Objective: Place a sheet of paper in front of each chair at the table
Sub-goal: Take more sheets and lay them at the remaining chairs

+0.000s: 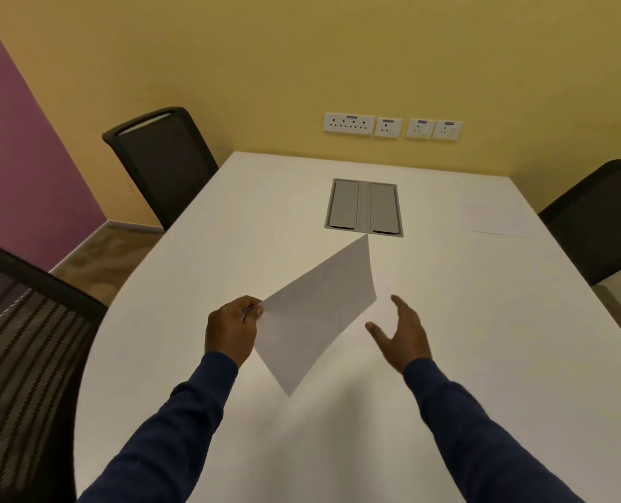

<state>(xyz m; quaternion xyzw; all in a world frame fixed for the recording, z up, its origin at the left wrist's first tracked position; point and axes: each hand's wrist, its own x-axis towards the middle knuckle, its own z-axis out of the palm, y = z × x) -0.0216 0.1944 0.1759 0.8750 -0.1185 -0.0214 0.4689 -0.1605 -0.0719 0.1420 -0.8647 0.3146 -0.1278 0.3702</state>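
- A small meeting room with yellow walls and a purple wall on the left; a white table (446,321) fills the view, with a grey cable hatch (364,207) set into its far middle.
- The left hand (231,326) pinches one corner of a sheet of paper (316,314) between thumb and fingers, so the sheet hangs tilted above the tabletop, one corner low and near, another raised toward the hatch.
- The right hand (403,334) is spread wide and holds nothing, just right of the sheet, probably ready to steady or flatten it.
- A second sheet (501,219) seems to lie flat at the far right, in front of the right chair (599,219); its outline is faint.
- The far-left chair (163,165) and near-left chair (22,339) have no paper before them, so the held sheet likely belongs on that side.
- Wall sockets (392,126) sit above the far edge.
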